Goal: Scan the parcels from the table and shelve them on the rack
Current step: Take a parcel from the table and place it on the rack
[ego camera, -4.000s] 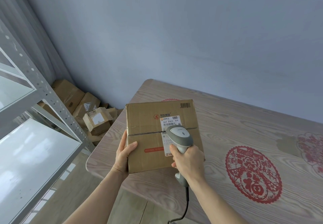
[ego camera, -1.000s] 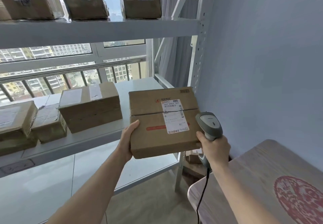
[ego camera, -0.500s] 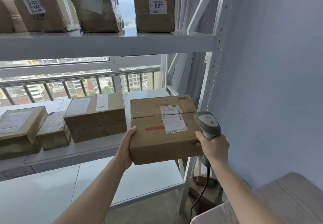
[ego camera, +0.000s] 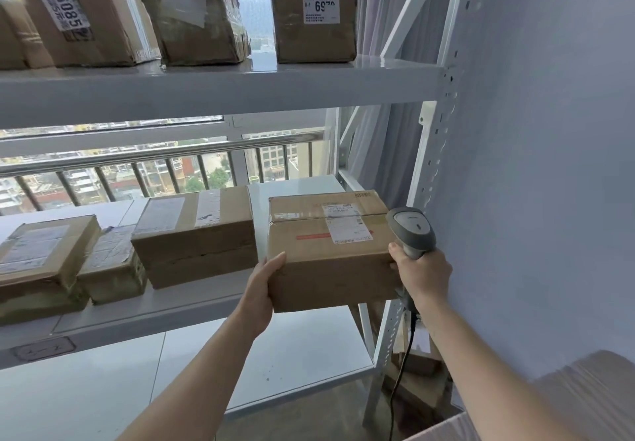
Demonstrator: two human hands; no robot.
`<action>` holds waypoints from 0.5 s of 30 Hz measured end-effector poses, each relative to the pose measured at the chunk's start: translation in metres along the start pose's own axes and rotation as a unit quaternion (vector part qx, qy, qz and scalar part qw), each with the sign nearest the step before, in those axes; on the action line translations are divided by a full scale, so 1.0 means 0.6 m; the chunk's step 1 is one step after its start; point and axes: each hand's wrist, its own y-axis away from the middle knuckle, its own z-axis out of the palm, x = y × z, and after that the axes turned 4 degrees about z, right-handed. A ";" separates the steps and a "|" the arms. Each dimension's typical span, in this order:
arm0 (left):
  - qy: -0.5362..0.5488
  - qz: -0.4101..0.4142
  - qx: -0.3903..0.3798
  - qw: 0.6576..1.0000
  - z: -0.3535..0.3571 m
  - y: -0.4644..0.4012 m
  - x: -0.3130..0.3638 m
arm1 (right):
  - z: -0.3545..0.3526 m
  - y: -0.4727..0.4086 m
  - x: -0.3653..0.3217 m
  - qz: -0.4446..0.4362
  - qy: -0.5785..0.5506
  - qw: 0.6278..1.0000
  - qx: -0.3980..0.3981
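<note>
Since the frame 0.5 s earlier, your parcel [ego camera: 330, 248] has moved forward and now sits with its far part over the front right corner of the middle shelf [ego camera: 144, 313] of the rack [ego camera: 431, 152], its near end still projecting past the shelf's front edge. Whether its underside touches the shelf cannot be told. Your left hand [ego camera: 264, 289] holds the parcel's near left corner, thumb laid up along the left side, fingers hidden beneath. Your right hand [ego camera: 424, 274] is wrapped around the handle of the grey scanner [ego camera: 412, 231], and its thumb side presses against the parcel's near right corner; the scanner head stands upright just beside the parcel's right face, with its black cable [ego camera: 400, 378] hanging down.

On the parcel's top, a white shipping label [ego camera: 347, 222] crosses the tape seam, with a red stripe to its left. Immediately left of the parcel, a taped carton [ego camera: 196, 237] rests on the same shelf; whether the 2 touch cannot be told. 2 flatter packages [ego camera: 44, 262] lie further left. On the upper shelf [ego camera: 220, 88] stand 3 more boxes, the rightmost box [ego camera: 314, 23] bearing a label beginning "69" and the leftmost box [ego camera: 72, 11] a label reading "6085". At the lower right corner, a corner of the wood-grain table [ego camera: 591, 396] shows, blurred.
</note>
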 end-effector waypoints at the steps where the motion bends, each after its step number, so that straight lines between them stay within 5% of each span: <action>1: -0.004 0.014 0.000 1.000 -0.001 -0.003 0.001 | 0.004 -0.003 -0.002 -0.001 0.001 1.000 -0.003; 15: -0.097 0.116 0.090 0.984 0.021 -0.056 0.002 | 0.085 -0.036 -0.023 -0.050 0.075 0.996 -0.023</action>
